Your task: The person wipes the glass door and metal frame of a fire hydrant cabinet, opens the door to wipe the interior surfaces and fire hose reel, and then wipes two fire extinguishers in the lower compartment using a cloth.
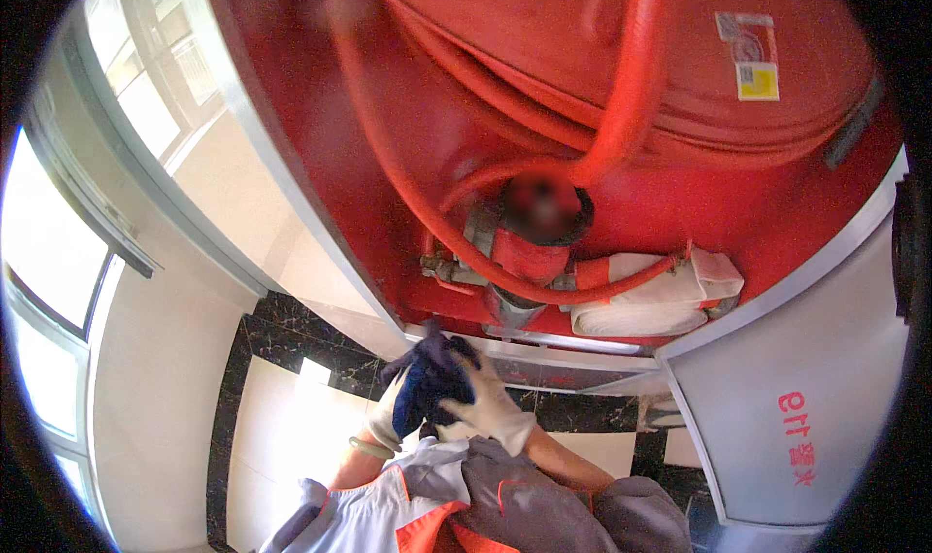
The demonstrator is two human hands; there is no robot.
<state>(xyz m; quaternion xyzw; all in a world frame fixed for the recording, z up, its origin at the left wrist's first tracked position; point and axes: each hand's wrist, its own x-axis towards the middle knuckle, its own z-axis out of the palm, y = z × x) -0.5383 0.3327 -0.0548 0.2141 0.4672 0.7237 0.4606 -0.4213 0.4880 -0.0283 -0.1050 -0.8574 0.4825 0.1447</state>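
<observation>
A dark blue cloth [435, 387] is bunched between my two gloved hands, close to my chest. My left hand [384, 416], in a white glove, grips the cloth from the left; its fingers are mostly hidden by the fabric. From the right, my right hand [499, 409] presses its gloved fingers into the cloth. Both hands are just in front of the lower metal frame [553, 356] of an open red fire hose cabinet [291, 65]. Inside, a red hydrant valve [528, 258] stands beyond my hands, its handwheel blurred. A rolled white fire hose [633, 313] lies beside it.
A large red hose reel [677, 109] fills the cabinet's upper part, and a thin red rubber hose [368, 127] loops down past the valve. The glazed cabinet door [772, 436], bearing red writing, swings out at right. Windows [51, 225] line the left wall above a tiled floor [291, 436].
</observation>
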